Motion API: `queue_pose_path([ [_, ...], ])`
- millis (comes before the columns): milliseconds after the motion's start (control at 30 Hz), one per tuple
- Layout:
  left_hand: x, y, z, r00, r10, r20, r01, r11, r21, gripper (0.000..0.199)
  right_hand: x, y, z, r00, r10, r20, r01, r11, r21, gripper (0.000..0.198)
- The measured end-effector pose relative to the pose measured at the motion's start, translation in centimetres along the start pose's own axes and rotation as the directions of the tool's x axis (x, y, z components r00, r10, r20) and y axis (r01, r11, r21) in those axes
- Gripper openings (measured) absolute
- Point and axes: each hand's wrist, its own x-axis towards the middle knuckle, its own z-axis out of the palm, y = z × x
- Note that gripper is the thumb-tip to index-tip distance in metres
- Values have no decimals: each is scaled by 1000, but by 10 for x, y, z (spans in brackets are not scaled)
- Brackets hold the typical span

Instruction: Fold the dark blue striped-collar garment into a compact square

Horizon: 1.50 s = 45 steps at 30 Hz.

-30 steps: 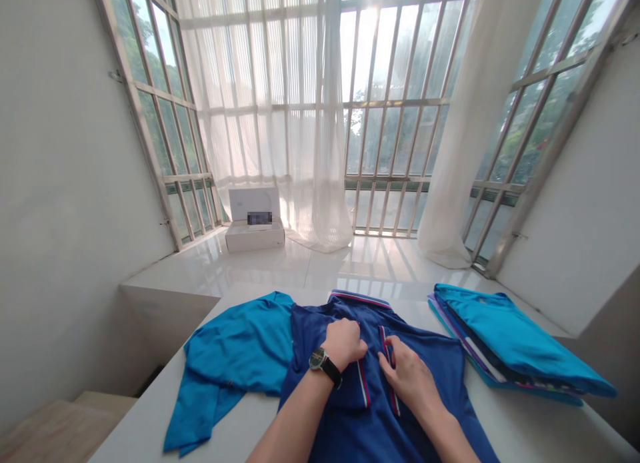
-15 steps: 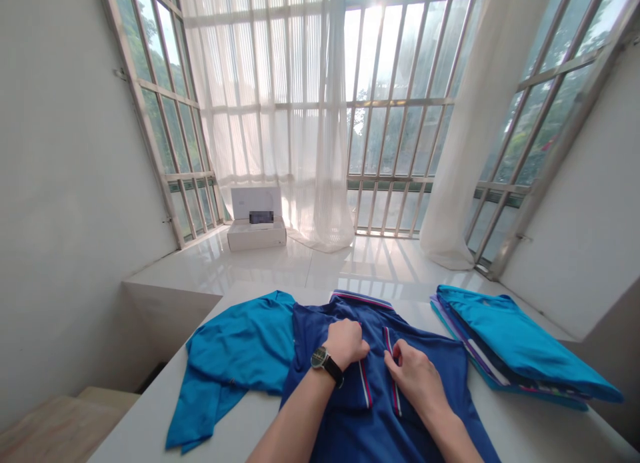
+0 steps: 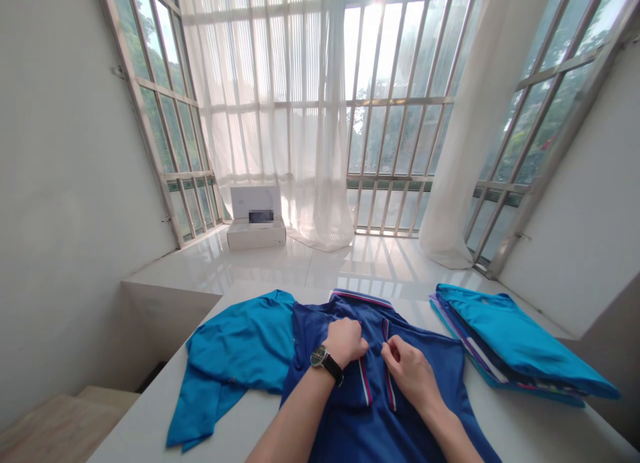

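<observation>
Fingers of both hands pinch the polo shirt (image 3: 370, 410) placket edges, bare table (image 3: 240, 423) leftward.

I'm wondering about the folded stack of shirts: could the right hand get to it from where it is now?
Probably yes. The right hand rests on the dark blue polo, and only bare table lies between it and the folded stack.

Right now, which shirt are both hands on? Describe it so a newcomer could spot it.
On the white table, between a loose turquoise shirt and a folded stack, lies the dark blue polo. Only it has red-and-white striped trim on its collar and placket.
</observation>
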Motion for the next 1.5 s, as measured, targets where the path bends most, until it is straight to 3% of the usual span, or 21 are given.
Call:
queue_pose_path([
  [700, 2, -1, 4, 998, 44, -39, -44, 999, 18, 30, -1, 0, 6, 994, -37, 107, 45, 996, -77, 29],
  [833, 2, 3, 0, 992, 81, -99, -81, 997, 1, 35, 2, 5, 4, 984, -99, 145, 92, 994, 55, 34],
  [933, 2, 9, 3, 974, 175, -141, -179, 984, -21, 35, 5, 13, 1, 968, -161, 191, 115, 966, 232, 24],
  [1100, 0, 8, 32, 904, 403, -141, -410, 912, -23, 46, 8, 28, -11, 954, -144, 261, 25, 911, 412, 9],
  [1200, -1, 4, 49, 908, 393, -147, -402, 915, -32, 56, 10, 38, -14, 981, -125, 151, 78, 956, 284, 20],
  [1300, -1, 1, 54, 915, 374, -150, -387, 920, -67, 63, 9, 50, -8, 991, -128, 29, 129, 991, -30, 49],
  [1400, -1, 1, 53, 914, 376, -154, -392, 915, -94, 73, 5, 58, 2, 995, -23, 95, 52, 951, -306, 67],
  [1500, 2, 0, 53, 909, 380, -173, -398, 914, -81, 74, 3, 53, 6, 984, 57, 167, 23, 897, -442, 67],
])
